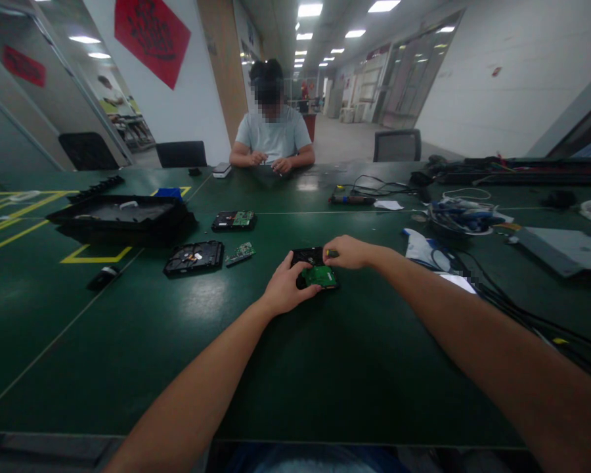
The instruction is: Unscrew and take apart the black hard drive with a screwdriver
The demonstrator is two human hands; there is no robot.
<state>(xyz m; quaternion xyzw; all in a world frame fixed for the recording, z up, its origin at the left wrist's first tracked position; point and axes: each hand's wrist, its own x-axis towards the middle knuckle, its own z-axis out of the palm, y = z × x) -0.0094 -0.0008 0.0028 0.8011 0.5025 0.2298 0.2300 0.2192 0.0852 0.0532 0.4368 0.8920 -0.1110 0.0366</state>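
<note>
A hard drive (322, 276) lies on the green table in front of me, its green circuit board facing up. My left hand (288, 284) grips its near and left edges, thumb and fingers spread across it. Above the drive's far right corner, my right hand (347, 253) is closed on a small screwdriver (331, 253) with a black and yellow handle. The screwdriver's tip is too small to make out. To the left lie a loose circuit board (241, 253), a black drive casing (194, 258) and a second hard drive (234, 221).
A black tray (123, 220) stands at the left, a small black object (103, 278) before it. Cables (502, 295), a bowl of parts (460, 217) and a grey metal box (566, 249) are at the right. Another person (273, 135) sits opposite, hands on the table.
</note>
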